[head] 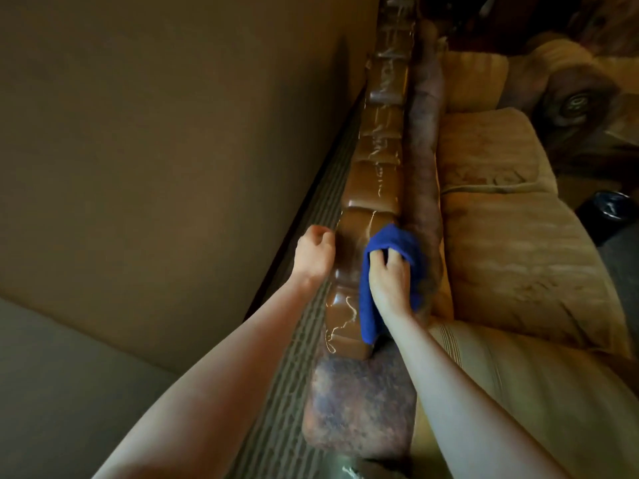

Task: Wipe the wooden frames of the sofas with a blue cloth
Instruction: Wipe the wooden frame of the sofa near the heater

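Head view: we look down along the sofa's back rail beside the wall (138, 133).
Cloth: our blue cloth (371, 292) lies draped over the glossy wooden frame (377, 160), near its closer end, so it covers top and side at once.
Right hand: our right hand (390, 278) curls its fingers into the cloth, pressing it to the wood.
Left hand: our left hand (313, 255) hangs loosely curled and holds nothing, just beside the frame's wall side, likely for balance.
Cushions: tan cushions (501, 236) sit right of the frame.

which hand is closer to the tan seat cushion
Right. The right hand grips the blue cloth on the frame's cushion side; the left hand is across the frame, toward the wall, from the tan seat cushion.
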Demonstrator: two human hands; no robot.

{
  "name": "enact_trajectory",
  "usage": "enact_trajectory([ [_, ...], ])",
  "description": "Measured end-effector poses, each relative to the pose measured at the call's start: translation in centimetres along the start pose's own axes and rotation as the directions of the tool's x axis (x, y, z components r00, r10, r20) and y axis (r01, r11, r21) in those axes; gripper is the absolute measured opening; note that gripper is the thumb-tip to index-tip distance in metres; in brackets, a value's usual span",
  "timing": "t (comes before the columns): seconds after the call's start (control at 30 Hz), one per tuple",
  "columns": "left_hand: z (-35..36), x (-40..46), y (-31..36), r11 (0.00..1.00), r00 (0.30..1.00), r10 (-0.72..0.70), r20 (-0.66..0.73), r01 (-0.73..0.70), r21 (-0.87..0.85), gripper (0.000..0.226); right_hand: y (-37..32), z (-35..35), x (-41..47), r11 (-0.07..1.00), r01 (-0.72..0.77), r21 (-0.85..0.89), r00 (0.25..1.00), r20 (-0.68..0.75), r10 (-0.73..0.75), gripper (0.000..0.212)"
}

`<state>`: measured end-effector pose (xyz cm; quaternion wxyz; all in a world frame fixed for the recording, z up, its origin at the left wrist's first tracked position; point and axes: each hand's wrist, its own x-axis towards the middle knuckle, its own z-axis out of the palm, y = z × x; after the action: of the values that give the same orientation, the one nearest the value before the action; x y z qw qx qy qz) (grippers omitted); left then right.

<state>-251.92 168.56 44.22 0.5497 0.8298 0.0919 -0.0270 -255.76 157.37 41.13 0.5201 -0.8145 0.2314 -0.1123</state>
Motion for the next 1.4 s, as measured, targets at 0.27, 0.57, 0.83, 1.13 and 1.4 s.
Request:
enact_trajectory([
  [0.27,1.0,5.1,1.1,0.948,0.951,0.307,0.05,-0.31,0.077,0.018,-0.6,-1.3,5.7,0.978,-0.174,0.112,0.98,0.12,0.161,0.045],
  [0.57,2.4,9.3,4.6,0.545,0.523,0.759,0.388,-0.836,0.062,0.029,-1.1,1.3,5.3,0.985,0.092,-0.144,0.962,-0.242,-0.125,0.019],
  [0.83,4.5,13.7,4.7,0.196,0.061,0.742,0.667,-0.972,-0.128,0.024,-0.6,0.7,6.6,0.976,-0.216,-0.022,0.949,-0.239,0.205,0.032],
  [1.13,5.4,14.1,3.4,0.131,-0.124,0.815,0.566,-0.912,-0.39,0.032,-2.8,8.8,0.3,0.829,-0.455,-0.324,0.744,-0.651,0.153,0.036],
  [1.4,5.1,13.7,3.4,0.208,-0.069,0.8,0.596,-0.9,-0.383,0.037,-3.4,4.0,3.7,0.893,-0.429,-0.138,0.781,-0.553,0.29,0.028],
])
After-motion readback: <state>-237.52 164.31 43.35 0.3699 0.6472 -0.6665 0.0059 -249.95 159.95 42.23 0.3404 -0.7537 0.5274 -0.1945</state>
